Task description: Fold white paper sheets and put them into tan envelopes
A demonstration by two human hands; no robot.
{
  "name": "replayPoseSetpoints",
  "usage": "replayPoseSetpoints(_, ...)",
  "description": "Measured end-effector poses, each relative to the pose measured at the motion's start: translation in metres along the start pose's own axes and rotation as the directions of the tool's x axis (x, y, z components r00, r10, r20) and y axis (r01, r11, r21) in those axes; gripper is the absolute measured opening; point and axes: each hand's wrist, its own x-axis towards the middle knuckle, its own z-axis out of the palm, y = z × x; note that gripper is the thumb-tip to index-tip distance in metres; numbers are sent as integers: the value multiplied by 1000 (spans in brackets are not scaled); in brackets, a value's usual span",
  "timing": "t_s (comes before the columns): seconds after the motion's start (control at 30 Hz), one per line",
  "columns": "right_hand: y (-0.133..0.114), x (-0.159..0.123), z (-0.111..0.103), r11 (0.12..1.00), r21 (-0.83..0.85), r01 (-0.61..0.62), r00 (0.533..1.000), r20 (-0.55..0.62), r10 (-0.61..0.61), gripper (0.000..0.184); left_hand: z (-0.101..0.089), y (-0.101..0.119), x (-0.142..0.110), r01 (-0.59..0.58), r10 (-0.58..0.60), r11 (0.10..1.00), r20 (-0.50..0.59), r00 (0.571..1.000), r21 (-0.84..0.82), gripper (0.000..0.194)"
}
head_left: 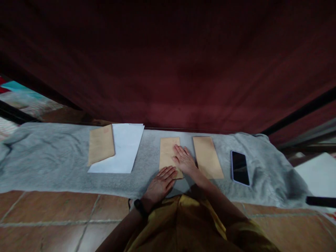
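A brown paper envelope (168,150) lies flat in front of me, with faint reddish print near its upper right corner. My left hand (161,182) rests on its lower end, fingers stretched out and a dark band on the wrist. Higher up, my right hand (185,161) lies flat across the envelope's right side, fingers extended. Just right of that hand is a second brown envelope (208,157), plain on its visible face. Neither hand grips anything. Parts of the middle envelope are covered by my hands.
A grey cloth (65,150) covers the long narrow surface. To the left, a stack of brown envelopes (101,145) overlaps white paper sheets (128,147). A phone (240,168) lies at the right. Behind hangs a dark red curtain (178,87); tiled floor (52,210) shows below.
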Motion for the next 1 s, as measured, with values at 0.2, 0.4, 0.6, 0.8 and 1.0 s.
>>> replayPoseSetpoints(0.2,-11,-40,-16,991,55,120,991,52,-123,56,-3,2,0,27,-30,996,-38,999,-87,44)
replayPoseSetpoints(0.4,-25,-76,-26,980,135,147,987,44,-154,58,-1,-6,16,135,-149,981,-93,984,-142,43)
replayPoseSetpoints(0.6,-30,-90,-30,984,64,168,982,77,-173,62,1,-25,50,126,-122,985,-46,992,118,51)
replayPoseSetpoints(0.8,-28,-87,-31,986,29,163,980,109,-165,57,0,-46,94,204,-191,944,-73,979,261,54)
replayPoseSetpoints(1.0,-26,-86,-33,987,73,145,984,90,-152,47,3,-50,95,181,-164,948,-85,983,261,56)
